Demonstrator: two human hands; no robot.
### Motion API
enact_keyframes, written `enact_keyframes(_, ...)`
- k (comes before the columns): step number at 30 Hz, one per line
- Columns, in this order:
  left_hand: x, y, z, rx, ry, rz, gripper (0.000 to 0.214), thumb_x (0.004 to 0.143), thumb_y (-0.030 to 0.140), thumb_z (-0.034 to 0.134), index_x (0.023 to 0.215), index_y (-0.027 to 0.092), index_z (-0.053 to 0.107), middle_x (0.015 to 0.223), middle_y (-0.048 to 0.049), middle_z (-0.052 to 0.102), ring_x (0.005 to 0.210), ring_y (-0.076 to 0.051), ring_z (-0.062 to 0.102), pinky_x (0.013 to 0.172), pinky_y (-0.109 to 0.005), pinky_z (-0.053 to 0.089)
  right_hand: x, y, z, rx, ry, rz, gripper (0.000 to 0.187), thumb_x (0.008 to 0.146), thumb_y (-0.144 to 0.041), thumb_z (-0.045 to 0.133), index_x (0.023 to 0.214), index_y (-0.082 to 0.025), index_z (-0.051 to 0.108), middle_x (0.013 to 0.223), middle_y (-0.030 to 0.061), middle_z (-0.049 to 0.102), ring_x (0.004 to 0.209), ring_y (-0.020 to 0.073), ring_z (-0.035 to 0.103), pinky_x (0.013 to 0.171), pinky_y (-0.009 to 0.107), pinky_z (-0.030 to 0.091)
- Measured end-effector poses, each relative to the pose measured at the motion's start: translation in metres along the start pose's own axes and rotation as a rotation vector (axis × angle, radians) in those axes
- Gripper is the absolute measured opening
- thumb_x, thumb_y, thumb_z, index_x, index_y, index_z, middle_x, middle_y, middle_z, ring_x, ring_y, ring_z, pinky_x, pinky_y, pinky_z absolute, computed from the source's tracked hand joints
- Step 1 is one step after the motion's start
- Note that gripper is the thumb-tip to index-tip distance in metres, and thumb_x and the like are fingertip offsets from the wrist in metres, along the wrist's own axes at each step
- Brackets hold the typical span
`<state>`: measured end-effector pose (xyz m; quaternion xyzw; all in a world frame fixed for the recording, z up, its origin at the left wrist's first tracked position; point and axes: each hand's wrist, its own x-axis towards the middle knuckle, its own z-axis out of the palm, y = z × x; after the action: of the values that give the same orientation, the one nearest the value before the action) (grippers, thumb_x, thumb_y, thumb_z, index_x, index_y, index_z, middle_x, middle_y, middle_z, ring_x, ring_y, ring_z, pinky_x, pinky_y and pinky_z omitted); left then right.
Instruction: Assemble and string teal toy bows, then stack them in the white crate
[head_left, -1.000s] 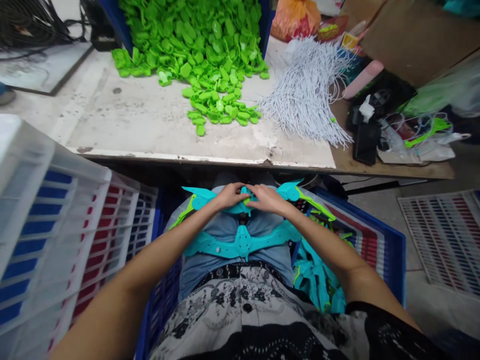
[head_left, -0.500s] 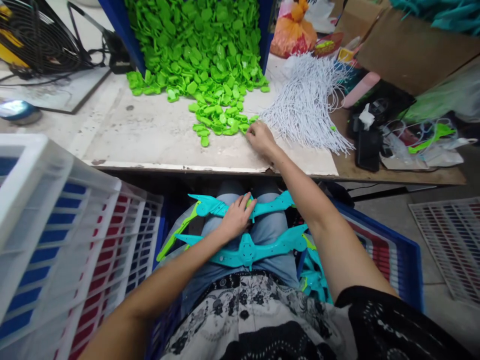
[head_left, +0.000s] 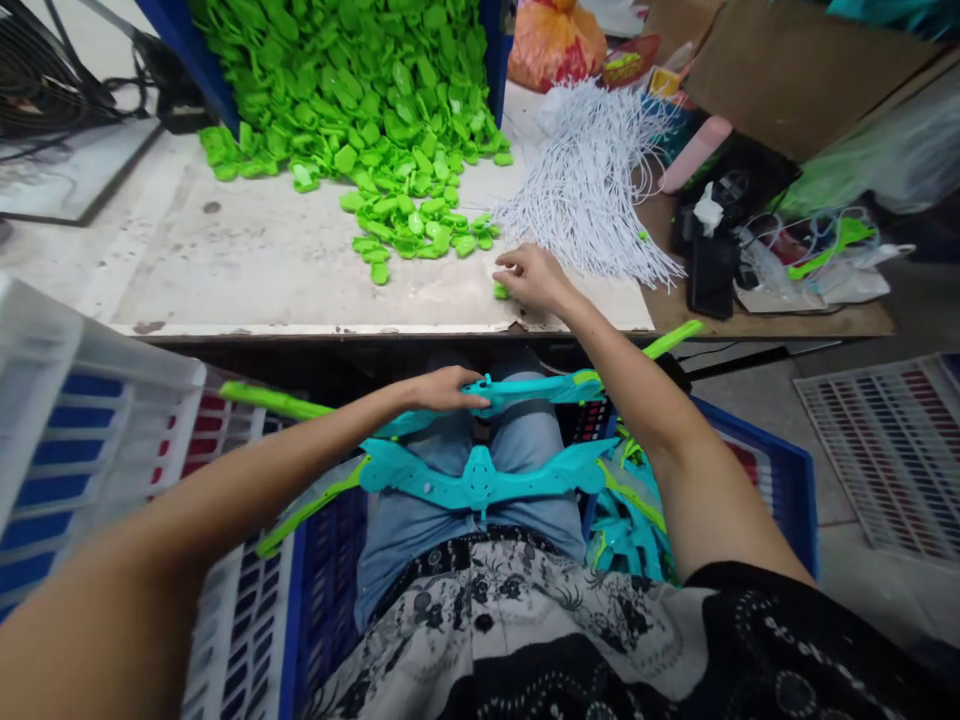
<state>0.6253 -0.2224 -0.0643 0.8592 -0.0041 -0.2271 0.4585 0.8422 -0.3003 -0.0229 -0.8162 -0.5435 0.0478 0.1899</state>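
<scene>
My left hand (head_left: 444, 388) grips the middle of a teal plastic toy bow (head_left: 544, 388) with green limbs, held above my knees. A second teal toy bow (head_left: 536, 484), also with green limbs, lies across my thighs just nearer to me. Over the front of the table, my right hand (head_left: 534, 280) pinches a small green plastic piece (head_left: 501, 291) between thumb and fingers. Loose green pieces (head_left: 420, 230) lie to the left of that hand, spilling from a large heap in a blue bin (head_left: 499, 75). White cords (head_left: 592, 190) are bunched just beyond it.
A white crate (head_left: 97, 420) stands at my left. More teal bows (head_left: 630, 540) fill a blue crate (head_left: 802, 500) at my right. Along the table's right side are a phone (head_left: 710, 277), a pink bottle-like object (head_left: 696, 155) and a cardboard box (head_left: 795, 75).
My right hand has drawn away from the loose pieces towards the table edge with a green piece. My left hand has turned the upper bow, and its green limbs now point outward.
</scene>
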Motion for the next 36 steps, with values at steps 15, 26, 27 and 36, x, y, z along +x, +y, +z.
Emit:
enact_keyframes(15, 0.02, -0.027, 0.007, -0.474, -0.062, -0.078, 0.043, 0.067, 0.054, 0.065, 0.087, 0.015, 0.069, 0.08, -0.0022, 0.067, 0.075, -0.017, 0.058, 0.067, -0.025, 0.044, -0.183, -0.049, 0.067, 0.102, 0.064, -0.328, 0.025, 0.09, -0.032, 0.05, 0.106, -0.02, 0.064, 0.116, 0.0113, 0.064, 0.106, 0.0247, 0.054, 0.088, 0.044, 0.045)
enact_keyframes(26, 0.022, -0.02, 0.012, -0.479, -0.053, -0.076, 0.048, 0.066, 0.057, 0.064, 0.083, 0.013, 0.068, 0.077, -0.0037, 0.066, 0.074, -0.018, 0.058, 0.063, -0.025, 0.044, -0.192, -0.04, 0.099, 0.049, 0.072, -0.326, 0.021, 0.09, -0.027, 0.051, 0.102, -0.022, 0.067, 0.114, 0.0091, 0.064, 0.109, 0.0237, 0.051, 0.09, 0.045, 0.045)
enact_keyframes(27, 0.022, -0.021, 0.011, -0.421, -0.038, -0.059, 0.047, 0.066, 0.056, 0.064, 0.082, 0.012, 0.068, 0.077, -0.003, 0.065, 0.073, -0.017, 0.057, 0.063, -0.025, 0.043, -0.192, -0.04, 0.098, 0.049, 0.081, -0.307, 0.02, 0.09, -0.028, 0.052, 0.101, -0.024, 0.067, 0.113, 0.0085, 0.064, 0.109, 0.0242, 0.05, 0.091, 0.046, 0.044)
enact_keyframes(36, 0.026, -0.021, 0.017, -0.181, 0.034, -0.059, 0.048, 0.06, 0.054, 0.068, 0.084, 0.014, 0.063, 0.067, 0.0017, 0.058, 0.061, -0.014, 0.053, 0.055, -0.023, 0.035, -0.188, -0.042, 0.103, 0.22, 0.143, -0.095, 0.028, 0.08, -0.037, 0.063, 0.102, -0.021, 0.06, 0.116, 0.0125, 0.054, 0.115, 0.0287, 0.047, 0.096, 0.049, 0.039)
